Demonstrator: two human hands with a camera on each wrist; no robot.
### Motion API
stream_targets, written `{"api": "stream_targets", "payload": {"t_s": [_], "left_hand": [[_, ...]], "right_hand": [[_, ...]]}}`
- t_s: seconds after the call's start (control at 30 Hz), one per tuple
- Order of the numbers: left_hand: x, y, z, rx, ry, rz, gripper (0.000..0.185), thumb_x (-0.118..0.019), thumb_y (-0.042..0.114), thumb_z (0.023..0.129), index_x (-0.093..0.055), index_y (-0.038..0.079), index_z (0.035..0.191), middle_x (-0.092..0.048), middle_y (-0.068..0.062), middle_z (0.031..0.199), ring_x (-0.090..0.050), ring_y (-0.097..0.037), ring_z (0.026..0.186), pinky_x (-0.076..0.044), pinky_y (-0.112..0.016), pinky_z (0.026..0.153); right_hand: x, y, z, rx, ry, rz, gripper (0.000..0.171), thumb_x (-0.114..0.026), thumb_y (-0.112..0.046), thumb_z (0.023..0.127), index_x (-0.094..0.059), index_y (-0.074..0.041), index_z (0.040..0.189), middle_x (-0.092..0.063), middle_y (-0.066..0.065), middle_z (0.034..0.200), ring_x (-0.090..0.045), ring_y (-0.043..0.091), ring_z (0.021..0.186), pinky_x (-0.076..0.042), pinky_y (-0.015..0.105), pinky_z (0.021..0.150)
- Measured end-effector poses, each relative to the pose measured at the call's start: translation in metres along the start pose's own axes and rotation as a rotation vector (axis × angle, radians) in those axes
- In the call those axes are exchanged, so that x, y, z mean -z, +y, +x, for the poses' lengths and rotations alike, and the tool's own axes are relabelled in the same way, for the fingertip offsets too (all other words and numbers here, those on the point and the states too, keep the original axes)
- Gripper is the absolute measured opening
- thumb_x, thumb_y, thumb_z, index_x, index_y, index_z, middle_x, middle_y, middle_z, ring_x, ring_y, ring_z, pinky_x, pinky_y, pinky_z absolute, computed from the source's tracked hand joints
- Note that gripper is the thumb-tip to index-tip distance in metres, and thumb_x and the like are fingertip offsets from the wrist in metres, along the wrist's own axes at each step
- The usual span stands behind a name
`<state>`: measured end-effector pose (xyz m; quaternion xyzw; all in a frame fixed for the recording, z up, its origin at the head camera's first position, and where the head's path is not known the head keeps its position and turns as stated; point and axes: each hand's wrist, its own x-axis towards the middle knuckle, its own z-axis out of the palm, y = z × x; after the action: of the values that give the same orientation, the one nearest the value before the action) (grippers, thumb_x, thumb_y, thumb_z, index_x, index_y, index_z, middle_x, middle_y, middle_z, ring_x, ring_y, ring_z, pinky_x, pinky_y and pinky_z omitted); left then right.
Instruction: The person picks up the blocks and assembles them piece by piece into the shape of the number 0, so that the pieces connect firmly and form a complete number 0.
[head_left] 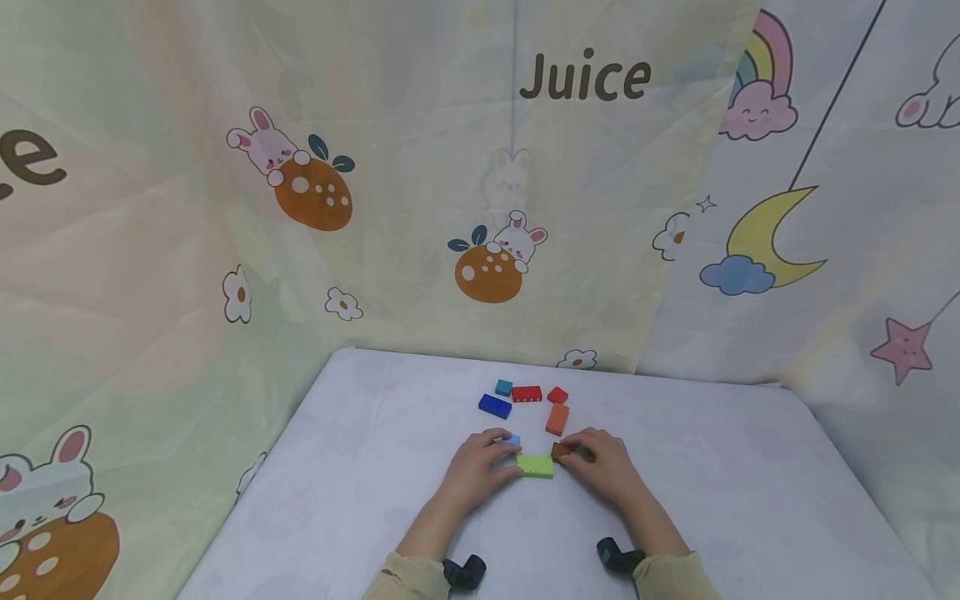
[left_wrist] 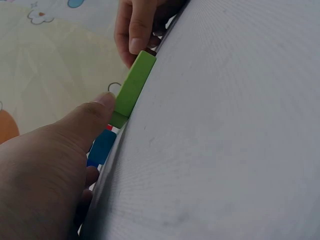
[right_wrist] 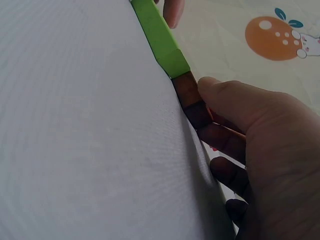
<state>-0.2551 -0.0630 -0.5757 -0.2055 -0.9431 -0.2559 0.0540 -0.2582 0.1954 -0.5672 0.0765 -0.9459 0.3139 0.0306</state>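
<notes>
My left hand (head_left: 477,468) curls around the small light blue block (head_left: 513,439), its fingers partly covering it. The left thumb touches the left end of a light green block (head_left: 535,467), which lies flat on the table. At the green block's other end, my right hand (head_left: 602,468) pinches a small brown block (right_wrist: 187,89) between thumb and index finger. In the right wrist view the brown block sits against the green block's end. The other right fingers are loosely curled in shadow.
Behind the hands lie an orange block (head_left: 557,419), a small red piece (head_left: 557,395), a red block (head_left: 527,393), a teal block (head_left: 504,387) and a dark blue block (head_left: 495,406). The white-covered table (head_left: 360,467) meets printed fabric walls (head_left: 405,275) at the back and sides.
</notes>
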Motion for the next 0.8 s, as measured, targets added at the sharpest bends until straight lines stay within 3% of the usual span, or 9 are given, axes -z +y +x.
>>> {"api": "stream_targets", "payload": {"t_s": [0.2,0.4,0.63,0.8], "left_hand": [[-0.0001,-0.0004,0.0015,0.056,0.028,-0.044,0.037,-0.062,0.046,0.096,-0.062,0.036,0.131,-0.055,0.010,0.142,-0.051,-0.014,0.133,-0.046,-0.040,0.108],[0.0012,0.0001,0.0015,0.105,0.042,-0.070,0.035,-0.054,0.036,0.101,-0.061,0.031,0.135,-0.051,0.010,0.147,-0.047,-0.016,0.138,-0.044,-0.041,0.110],[0.0020,0.0004,0.0015,0.088,0.026,-0.035,0.035,-0.054,0.034,0.102,-0.060,0.032,0.136,-0.053,0.011,0.146,-0.049,-0.015,0.136,-0.046,-0.038,0.109],[0.0014,0.0005,0.0015,0.093,0.008,-0.029,0.036,-0.054,0.035,0.102,-0.059,0.032,0.138,-0.054,0.013,0.145,-0.049,-0.014,0.136,-0.046,-0.037,0.109]], "right_hand": [[0.0010,0.0002,0.0000,0.031,0.019,0.082,0.025,-0.075,-0.036,0.086,-0.070,-0.034,0.111,-0.065,-0.012,0.114,-0.056,0.017,0.114,-0.047,0.051,0.101],[0.0017,0.0017,-0.0021,0.129,-0.050,0.163,0.023,-0.074,-0.031,0.088,-0.074,-0.038,0.109,-0.061,-0.017,0.123,-0.055,0.013,0.119,-0.053,0.040,0.093],[0.0015,0.0033,-0.0034,0.206,-0.116,0.169,0.019,-0.071,-0.034,0.090,-0.075,-0.042,0.106,-0.061,-0.016,0.127,-0.052,0.018,0.126,-0.044,0.057,0.105],[0.0021,0.0035,-0.0036,0.232,-0.129,0.174,0.016,-0.070,-0.034,0.090,-0.075,-0.045,0.101,-0.061,-0.016,0.127,-0.052,0.018,0.125,-0.044,0.056,0.104]]}}
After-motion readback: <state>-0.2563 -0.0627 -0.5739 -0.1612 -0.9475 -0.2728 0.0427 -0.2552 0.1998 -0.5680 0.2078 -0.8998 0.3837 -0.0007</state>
